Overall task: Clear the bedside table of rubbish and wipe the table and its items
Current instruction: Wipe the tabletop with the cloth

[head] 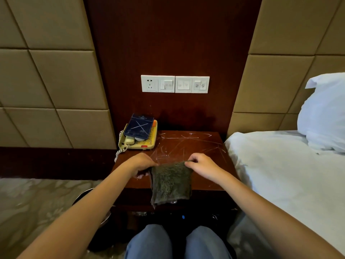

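Two hands, left hand and right hand, on one cloth.

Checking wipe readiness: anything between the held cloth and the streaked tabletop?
Nothing visible. The left hand and right hand hold the green cloth over the bedside table, near its front edge; the telephone stands back-left, beside the streaks.

1. Telephone, dark blue folder on top, fills the tabletop's back left corner.
2. Open room across the middle, the back right corner and the right edge.
3. Left hand and right hand pinch the cloth over the front edge, barring that side.
4. Bed sits just beside the right edge; wall panel shuts the back.
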### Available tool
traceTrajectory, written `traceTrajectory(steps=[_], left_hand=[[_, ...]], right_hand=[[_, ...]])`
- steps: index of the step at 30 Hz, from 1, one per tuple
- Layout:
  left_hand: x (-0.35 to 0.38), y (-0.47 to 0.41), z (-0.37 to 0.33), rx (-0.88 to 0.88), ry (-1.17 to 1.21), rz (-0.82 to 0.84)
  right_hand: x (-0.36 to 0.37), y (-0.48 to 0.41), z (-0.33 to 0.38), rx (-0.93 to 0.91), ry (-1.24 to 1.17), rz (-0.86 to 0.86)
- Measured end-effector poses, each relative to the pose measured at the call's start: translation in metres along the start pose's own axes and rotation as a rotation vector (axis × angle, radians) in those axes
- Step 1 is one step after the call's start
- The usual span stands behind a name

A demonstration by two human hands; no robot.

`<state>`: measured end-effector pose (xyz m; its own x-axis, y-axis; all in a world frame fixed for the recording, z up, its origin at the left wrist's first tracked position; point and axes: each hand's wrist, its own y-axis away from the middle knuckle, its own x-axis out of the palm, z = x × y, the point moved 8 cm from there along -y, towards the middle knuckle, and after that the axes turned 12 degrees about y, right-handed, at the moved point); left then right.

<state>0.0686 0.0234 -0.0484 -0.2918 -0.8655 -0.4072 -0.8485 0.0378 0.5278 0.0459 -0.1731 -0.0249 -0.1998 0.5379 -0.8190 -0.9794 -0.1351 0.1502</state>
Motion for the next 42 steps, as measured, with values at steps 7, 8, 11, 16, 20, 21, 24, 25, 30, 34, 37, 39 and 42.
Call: traceTrajectory(steps=[7, 8, 11, 16, 20, 21, 24, 25, 30, 34, 37, 39, 42], left_hand=[[0.007, -0.075, 0.001, 0.208, -0.293, -0.385], [0.018, -0.077, 0.000, 0.302, -0.387, -0.437], [0.076, -0.083, 0.007, 0.587, -0.597, -0.305], [0.123, -0.102, 0.043, 0.627, -0.771, -0.117], [0.128, -0.111, 0.032, 0.650, -0.788, -0.104], [0.131, -0.112, 0.029, 0.649, -0.789, -0.104], [0.147, -0.114, 0.022, 0.657, -0.790, -0.097], [0.156, -0.114, 0.017, 0.668, -0.796, -0.090], [0.228, -0.103, -0.018, 0.726, -0.832, -0.031], [0.301, -0.091, -0.046, 0.777, -0.868, 0.038], [0.332, -0.086, -0.055, 0.776, -0.889, 0.079], [0.337, -0.085, -0.057, 0.776, -0.908, 0.095], [0.329, -0.087, -0.054, 0.798, -0.903, 0.122]], right_hand=[[0.039, -0.066, -0.049, 0.223, 0.283, -0.130], [0.050, -0.070, -0.051, 0.193, 0.400, -0.126], [0.094, -0.074, -0.042, -0.037, 0.573, -0.081], [0.138, -0.075, -0.057, -0.070, 0.681, -0.110], [0.137, -0.079, -0.080, -0.028, 0.681, -0.136], [0.134, -0.079, -0.082, -0.034, 0.685, -0.125], [0.121, -0.076, -0.095, -0.018, 0.727, -0.115], [0.115, -0.072, -0.103, -0.001, 0.735, -0.127], [0.083, -0.043, -0.173, 0.135, 0.764, -0.120], [0.047, -0.010, -0.235, 0.304, 0.785, -0.098], [0.033, 0.009, -0.257, 0.409, 0.772, -0.055], [0.032, 0.013, -0.258, 0.430, 0.773, -0.027], [0.033, 0.010, -0.248, 0.443, 0.793, -0.039]])
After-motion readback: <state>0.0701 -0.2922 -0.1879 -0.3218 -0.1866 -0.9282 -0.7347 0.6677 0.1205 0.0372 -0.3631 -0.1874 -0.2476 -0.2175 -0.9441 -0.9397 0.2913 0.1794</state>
